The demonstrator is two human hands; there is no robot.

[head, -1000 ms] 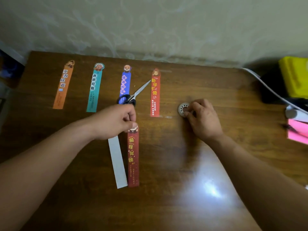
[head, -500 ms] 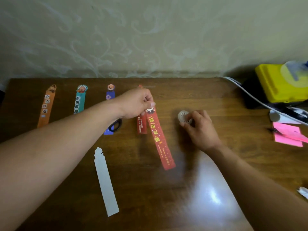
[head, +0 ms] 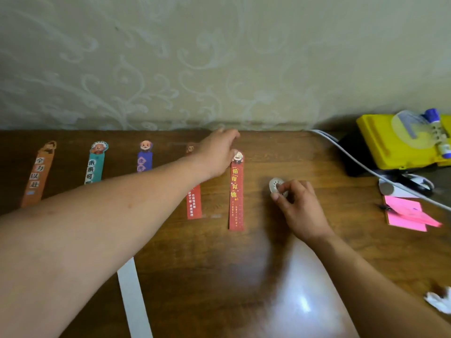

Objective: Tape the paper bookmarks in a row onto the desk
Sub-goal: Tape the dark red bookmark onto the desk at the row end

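Observation:
Several paper bookmarks lie in a row on the brown desk: orange, teal, blue, red and a dark red bookmark furthest right. My left hand reaches across the row, and its thumb touches the top of the dark red bookmark while the fingers stretch towards the wall. My right hand pinches a small white tape roll on the desk just right of that bookmark. My left forearm hides parts of the blue and red bookmarks.
A white paper strip lies near the desk's front. At the right stand a yellow box with a glue bottle, a white cable, pink notes and a crumpled white scrap. The wall runs along the desk's far edge.
My left hand carried the dark red bookmark from the front of the desk up into the row, to the right of the red one. My right hand stayed on the tape roll.

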